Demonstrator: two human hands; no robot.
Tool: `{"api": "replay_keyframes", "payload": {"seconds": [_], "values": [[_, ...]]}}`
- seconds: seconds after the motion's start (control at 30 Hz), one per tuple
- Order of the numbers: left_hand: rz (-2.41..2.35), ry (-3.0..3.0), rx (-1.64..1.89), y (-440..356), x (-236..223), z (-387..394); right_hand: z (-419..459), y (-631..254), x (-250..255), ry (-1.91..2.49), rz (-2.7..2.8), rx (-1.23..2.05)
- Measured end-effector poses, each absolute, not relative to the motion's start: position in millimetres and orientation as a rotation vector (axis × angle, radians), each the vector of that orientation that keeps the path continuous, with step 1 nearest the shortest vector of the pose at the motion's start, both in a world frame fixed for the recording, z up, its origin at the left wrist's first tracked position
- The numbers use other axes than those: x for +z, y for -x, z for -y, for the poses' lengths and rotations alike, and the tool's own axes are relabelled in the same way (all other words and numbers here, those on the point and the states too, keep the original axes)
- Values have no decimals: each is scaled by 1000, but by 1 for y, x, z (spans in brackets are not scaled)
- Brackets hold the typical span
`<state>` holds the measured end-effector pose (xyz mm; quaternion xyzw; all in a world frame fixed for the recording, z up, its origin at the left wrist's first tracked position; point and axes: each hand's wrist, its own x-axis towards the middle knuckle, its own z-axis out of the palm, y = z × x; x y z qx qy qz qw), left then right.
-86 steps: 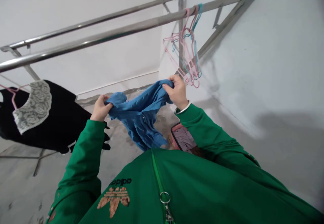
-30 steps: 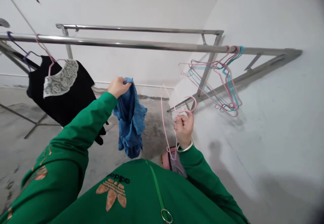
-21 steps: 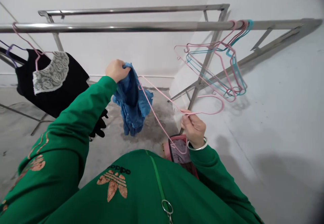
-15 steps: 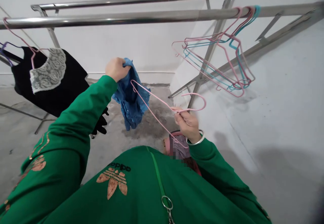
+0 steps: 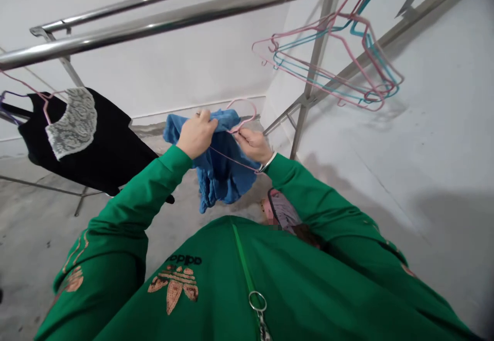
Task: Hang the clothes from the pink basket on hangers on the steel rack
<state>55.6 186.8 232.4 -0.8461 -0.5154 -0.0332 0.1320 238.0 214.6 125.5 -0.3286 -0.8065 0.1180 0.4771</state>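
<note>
In front of my chest hangs a blue garment (image 5: pixel 227 168), gathered at its top by my left hand (image 5: pixel 198 132), whose fingers are closed on the cloth. A pink wire hanger (image 5: pixel 254 110) has its left arm inside the garment, hidden by the fabric. My right hand (image 5: pixel 252 144) pinches this hanger just below its hook. The hanger's lower bar crosses in front of the blue cloth, and its right end lies by my right wrist. The two hands are close together.
A metal clothes rail (image 5: pixel 162 22) runs across the top. Several pink and teal hangers (image 5: pixel 328 58) hang at its right. Black clothing with a lace collar (image 5: pixel 75 125) hangs at left. Below my right arm is a container with grey cloth (image 5: pixel 287 212). A white wall stands behind.
The hanger has moved left and up, and its left arm has gone into the blue garment. My hands have come together. The view has tilted, so the rail now slopes.
</note>
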Motion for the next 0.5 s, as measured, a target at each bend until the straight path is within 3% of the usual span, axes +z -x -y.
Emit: {"api": "replay_keyframes", "payload": {"seconds": [0.17, 0.3, 0.5], "values": [[1570, 2505, -77, -40, 235, -198, -228, -257, 154, 861, 2098, 175], [1764, 2399, -227, -30, 245, -201, -218, -266, 162, 967, 1864, -14], [1824, 2267, -457, -16, 274, -189, -172, -234, 91, 1275, 1903, 133]]}}
